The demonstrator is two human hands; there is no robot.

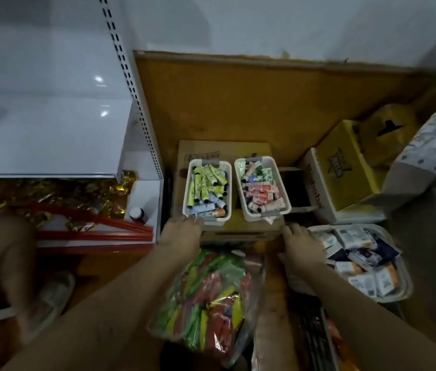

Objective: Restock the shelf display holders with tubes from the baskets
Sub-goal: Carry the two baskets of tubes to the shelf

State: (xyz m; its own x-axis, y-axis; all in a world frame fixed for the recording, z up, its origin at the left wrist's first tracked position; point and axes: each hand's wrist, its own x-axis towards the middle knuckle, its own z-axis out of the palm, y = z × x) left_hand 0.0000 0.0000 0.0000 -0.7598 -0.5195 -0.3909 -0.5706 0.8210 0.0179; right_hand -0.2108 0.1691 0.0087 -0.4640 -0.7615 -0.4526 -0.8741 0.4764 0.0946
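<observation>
Bagged packets (211,298) lay nearest, before the cardboard box (225,149). On the box: left basket (187,188), right basket (282,183), both full of tubes (206,180). Likely light, soft, slick; pinch near caps. Left hand (182,234) touched the left basket's near corner, grip unclear; right hand (302,245) lay flat and empty by the box's right corner.

Mid-frame I see two white baskets. The left basket (187,194) holds lime-green and pale blue tubes (203,183), the right basket (239,180) red, pink and white ones. At bottom centre a clear bag (206,298) shows green, red and yellow. Upper right are a yellow box (342,167) and a white cloth (431,145) with grey dots. At left, gold foil (51,188) lies under a white shelf (51,135).
</observation>
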